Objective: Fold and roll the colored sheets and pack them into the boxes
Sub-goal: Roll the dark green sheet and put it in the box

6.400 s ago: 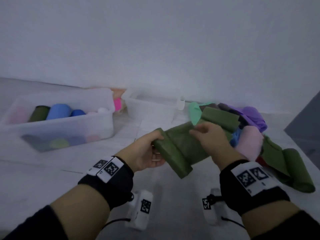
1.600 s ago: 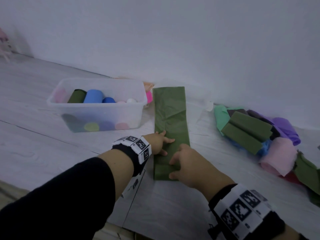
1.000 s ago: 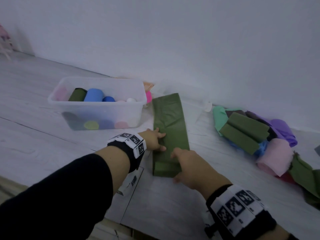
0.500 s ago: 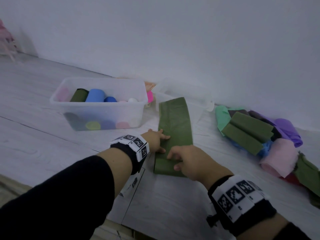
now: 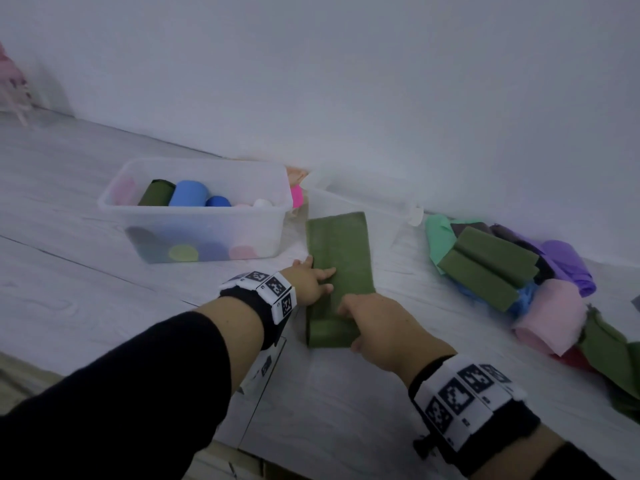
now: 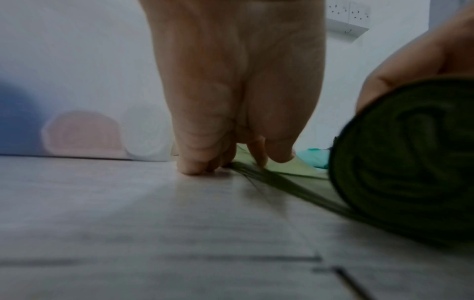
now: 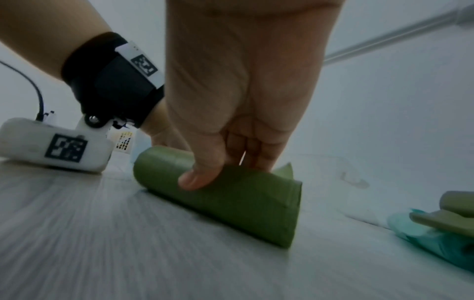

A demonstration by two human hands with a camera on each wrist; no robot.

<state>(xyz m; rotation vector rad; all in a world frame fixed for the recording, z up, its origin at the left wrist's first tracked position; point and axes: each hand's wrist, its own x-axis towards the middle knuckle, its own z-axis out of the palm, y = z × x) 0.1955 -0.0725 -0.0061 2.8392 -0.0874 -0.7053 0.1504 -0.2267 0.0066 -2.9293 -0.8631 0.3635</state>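
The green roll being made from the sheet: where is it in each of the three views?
Head: green roll at lower centre, under the right hand.
Left wrist: at the right edge, its spiral end facing the camera.
Right wrist: centre, thumb on it.
Shared landmark: the right hand on the roll.

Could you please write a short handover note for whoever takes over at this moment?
Left hand: fingers flat, pressing the green sheet to the floor.
Right hand: curled over its rolled near end, thumb on the roll.
Done: sheet folded to a strip, roll begun; left box holds several rolls.
Left: finish rolling, box it, then work through the pile. The second box looks empty.
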